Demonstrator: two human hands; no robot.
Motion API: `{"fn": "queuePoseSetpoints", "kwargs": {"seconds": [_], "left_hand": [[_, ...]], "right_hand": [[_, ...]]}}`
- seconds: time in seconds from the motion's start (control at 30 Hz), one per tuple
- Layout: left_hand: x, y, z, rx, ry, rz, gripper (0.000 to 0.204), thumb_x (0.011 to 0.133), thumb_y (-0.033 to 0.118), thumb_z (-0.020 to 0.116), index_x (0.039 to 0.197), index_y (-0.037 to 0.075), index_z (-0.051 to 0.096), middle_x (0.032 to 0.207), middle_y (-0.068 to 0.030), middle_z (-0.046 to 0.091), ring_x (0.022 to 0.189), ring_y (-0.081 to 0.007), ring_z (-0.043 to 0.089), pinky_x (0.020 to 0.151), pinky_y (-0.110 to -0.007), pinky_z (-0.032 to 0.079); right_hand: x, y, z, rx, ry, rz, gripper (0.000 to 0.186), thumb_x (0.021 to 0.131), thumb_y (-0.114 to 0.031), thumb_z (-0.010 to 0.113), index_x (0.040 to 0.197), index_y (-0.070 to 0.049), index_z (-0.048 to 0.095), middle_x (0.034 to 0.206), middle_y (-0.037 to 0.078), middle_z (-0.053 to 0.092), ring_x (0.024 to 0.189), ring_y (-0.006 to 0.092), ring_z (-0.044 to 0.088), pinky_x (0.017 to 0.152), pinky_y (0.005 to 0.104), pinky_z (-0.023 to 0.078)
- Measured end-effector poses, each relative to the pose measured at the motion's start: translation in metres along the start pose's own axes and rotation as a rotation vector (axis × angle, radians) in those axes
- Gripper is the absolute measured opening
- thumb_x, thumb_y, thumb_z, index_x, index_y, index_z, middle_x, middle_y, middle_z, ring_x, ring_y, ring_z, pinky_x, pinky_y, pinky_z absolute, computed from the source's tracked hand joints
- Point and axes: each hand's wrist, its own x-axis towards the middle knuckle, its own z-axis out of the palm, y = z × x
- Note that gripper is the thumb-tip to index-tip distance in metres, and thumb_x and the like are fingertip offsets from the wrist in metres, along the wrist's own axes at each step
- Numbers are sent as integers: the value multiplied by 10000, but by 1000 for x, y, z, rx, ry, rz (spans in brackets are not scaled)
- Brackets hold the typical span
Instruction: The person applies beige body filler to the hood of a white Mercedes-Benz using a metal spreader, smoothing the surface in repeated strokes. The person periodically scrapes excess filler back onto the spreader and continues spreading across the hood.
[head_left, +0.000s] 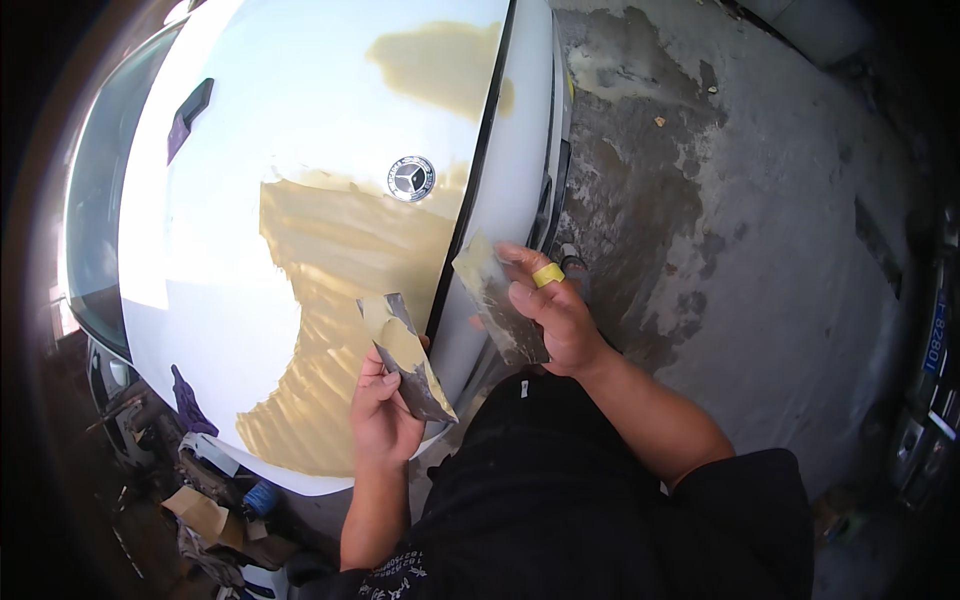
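Note:
My left hand [390,415], low in the middle, is closed on a flat metal spreader [405,355] smeared with pale yellow putty. My right hand [560,335], a little higher and to the right, grips a second flat spreader [500,310], its surface streaked with residue; a yellow band circles one finger. Both are held over the front edge of a white car panel [190,260]. A broad patch of tan putty [320,390] covers much of the panel's near part, with a smaller patch [430,60] farther up. A round badge [411,178] sits between the patches.
A dark purple object [188,120] and purple cloth [190,405] lie on the panel's left. Cardboard [195,510] and assorted clutter stand at lower left. Stained concrete floor [750,250] spans the right, with car parts [915,440] along the far right.

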Motion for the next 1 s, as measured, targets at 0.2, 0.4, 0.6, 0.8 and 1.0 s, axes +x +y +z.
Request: {"fn": "queuePoseSetpoints", "kwargs": {"seconds": [0.2,0.4,0.6,0.8,1.0], "left_hand": [[3,-11,14,70,-44,-117,517,853,-13,539,1353,-84,428,1390,-275,488,1211,-298,587,1037,-416,487],[1,-14,9,48,-111,-142,638,847,-40,546,1449,-85,341,1409,-225,498,1236,-267,572,1040,-371,477],[-4,-9,3,50,-171,-142,526,868,-21,571,1371,-94,437,1282,-190,599,1161,-266,616,1007,-380,489],[-16,4,-10,44,-156,-30,515,865,-28,570,1367,-65,459,1265,-166,610,1171,-257,606,1011,-369,482],[-36,32,-31,189,54,155,592,871,-53,544,1439,-72,375,1375,-137,521,664,-128,543,628,-251,519]], "right_hand": [[13,-10,18,254,-104,-3,571,996,-217,534,1470,-8,294,1274,143,541,1070,228,625,866,405,568],[26,-4,26,307,-139,48,569,995,-267,544,1445,-6,313,1230,137,556,1029,226,633,822,386,575],[29,8,34,290,-186,73,610,990,-290,571,1462,-22,292,1290,128,545,1138,186,582,931,326,499],[41,28,2,-269,93,-196,669,964,-190,597,1500,-17,238,1487,215,390,1359,262,424,1106,375,348],[55,54,-7,-996,128,-424,783,891,-80,638,1521,8,181,1539,262,294,1426,349,344,1170,411,273]]}}
